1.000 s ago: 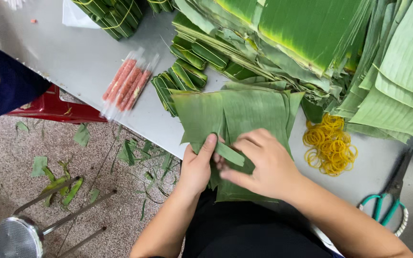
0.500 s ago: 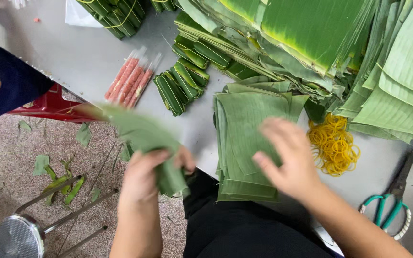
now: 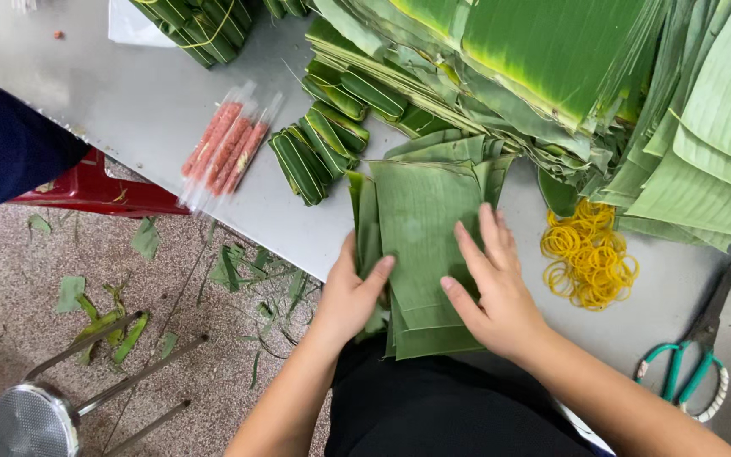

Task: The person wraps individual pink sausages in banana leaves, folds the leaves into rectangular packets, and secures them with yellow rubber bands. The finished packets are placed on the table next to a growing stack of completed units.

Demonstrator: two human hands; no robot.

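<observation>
A stack of cut green banana-leaf sheets (image 3: 423, 211) lies at the near edge of a grey metal table (image 3: 145, 101). My left hand (image 3: 351, 292) rests on the stack's left edge, fingers on the top sheet, thumb at the side. My right hand (image 3: 492, 283) lies flat on the top sheet, fingers spread and pointing away from me. Neither hand grips anything closed. Beyond the stack sit several small leaf-wrapped bundles (image 3: 319, 140) and clear-wrapped pink meat sticks (image 3: 226, 148).
Yellow rubber bands (image 3: 590, 258) lie in a pile right of the stack, with green-handled scissors (image 3: 691, 360) nearer the edge. Large banana leaves (image 3: 568, 59) cover the table's far side. Another person's dark sleeve (image 3: 6, 144), a red stool (image 3: 95, 190) and leaf scraps on the floor are at left.
A second ago both hands held a small folded leaf piece over the stack. My left hand then swung a leaf out to the left; now both hands are back on the stack.
</observation>
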